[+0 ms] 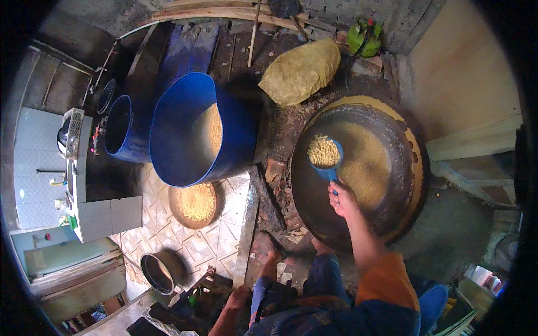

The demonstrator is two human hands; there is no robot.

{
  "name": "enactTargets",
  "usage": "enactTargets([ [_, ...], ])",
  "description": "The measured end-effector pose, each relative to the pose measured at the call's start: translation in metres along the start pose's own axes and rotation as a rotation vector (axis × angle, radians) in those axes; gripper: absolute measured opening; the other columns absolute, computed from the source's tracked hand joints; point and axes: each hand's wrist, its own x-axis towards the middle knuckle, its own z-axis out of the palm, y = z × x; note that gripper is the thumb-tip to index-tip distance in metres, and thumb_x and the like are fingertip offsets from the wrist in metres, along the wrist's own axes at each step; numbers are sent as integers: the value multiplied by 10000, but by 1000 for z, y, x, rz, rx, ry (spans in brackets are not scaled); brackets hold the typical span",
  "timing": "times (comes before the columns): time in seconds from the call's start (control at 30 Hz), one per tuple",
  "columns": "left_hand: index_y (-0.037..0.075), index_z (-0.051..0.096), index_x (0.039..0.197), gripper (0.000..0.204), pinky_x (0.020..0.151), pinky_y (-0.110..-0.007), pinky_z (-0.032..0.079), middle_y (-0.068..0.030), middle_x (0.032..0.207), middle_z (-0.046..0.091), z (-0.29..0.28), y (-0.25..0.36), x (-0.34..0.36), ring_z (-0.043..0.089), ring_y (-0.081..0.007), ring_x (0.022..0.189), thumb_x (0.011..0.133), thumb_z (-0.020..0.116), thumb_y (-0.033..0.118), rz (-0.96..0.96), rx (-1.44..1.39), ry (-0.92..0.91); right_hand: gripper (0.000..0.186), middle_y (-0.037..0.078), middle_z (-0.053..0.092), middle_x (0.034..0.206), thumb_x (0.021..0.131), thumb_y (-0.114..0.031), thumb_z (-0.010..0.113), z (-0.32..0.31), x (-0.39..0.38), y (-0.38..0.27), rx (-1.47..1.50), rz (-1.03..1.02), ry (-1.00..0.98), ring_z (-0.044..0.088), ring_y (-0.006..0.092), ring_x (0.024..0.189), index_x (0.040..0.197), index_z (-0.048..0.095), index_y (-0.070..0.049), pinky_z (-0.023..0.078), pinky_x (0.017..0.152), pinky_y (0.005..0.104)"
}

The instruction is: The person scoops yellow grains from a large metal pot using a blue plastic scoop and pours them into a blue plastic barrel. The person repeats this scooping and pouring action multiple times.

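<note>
Dark shirt fabric point(364, 320) occupies the lower edge of the head view, adjoining an orange sleeve point(386, 278) on the right arm. The right hand point(343, 199) extends over a large, round, dark pan point(307, 187); its grip is clamped on the handle of a blue scoop point(333, 173). The scoop is filled with beige beans point(323, 151) and is positioned above the pan's interior, which contains a beige mass point(367, 162). The left hand point(239, 297) is located low, left of the legs point(328, 274); whether its grip is apart or together cannot be told. Left of the pan stands a large blue barrel point(179, 148) with beige material point(214, 129) visible inside. A round tray point(196, 225) of beige pieces rests on the tiled floor point(224, 241). Beyond the pan lies a yellowish sack point(302, 71).
</note>
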Motion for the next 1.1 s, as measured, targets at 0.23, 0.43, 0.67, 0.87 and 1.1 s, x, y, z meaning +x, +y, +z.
enactTargets([
  [0.23,-8,449,1387,474,1056,-349,383,-161,1316,565,4,4,-4,509,-239,1248,1002,458,268,17,-371,-43,157,-15,506,757,931,-163,617,35,-124,-16,-106,-114,14,401,52,457,1022,490,-145,294,374,211],
  [0.43,-47,423,1402,538,1059,-346,369,-191,1365,528,8,-42,-6,484,-258,1280,991,481,294,107,-367,-15,279,-1,524,775,935,-125,601,90,-194,-15,-199,-111,-66,418,55,488,1199,512,-135,311,400,211],
  [0.67,5,470,1391,500,935,-351,467,-173,1365,531,-5,-62,-26,575,-263,1168,999,446,314,-44,-629,123,270,-20,521,766,945,-124,581,187,-215,29,-398,33,-222,410,41,466,1206,511,-132,316,397,194],
  [0.87,61,458,1424,477,953,-328,442,-119,1300,591,27,-130,-29,571,-247,1143,1010,469,296,-44,-623,246,271,-36,508,744,934,-156,607,284,-157,123,-677,234,-335,370,32,449,1188,512,-140,278,376,191],
  [1.1,45,483,1398,464,937,-324,448,-103,1288,596,26,-149,-87,548,-211,1172,997,510,276,-389,-1144,275,229,76,625,817,870,-144,644,387,-14,268,-1608,-102,-452,586,201,608,1066,594,-38,467,556,369],
])
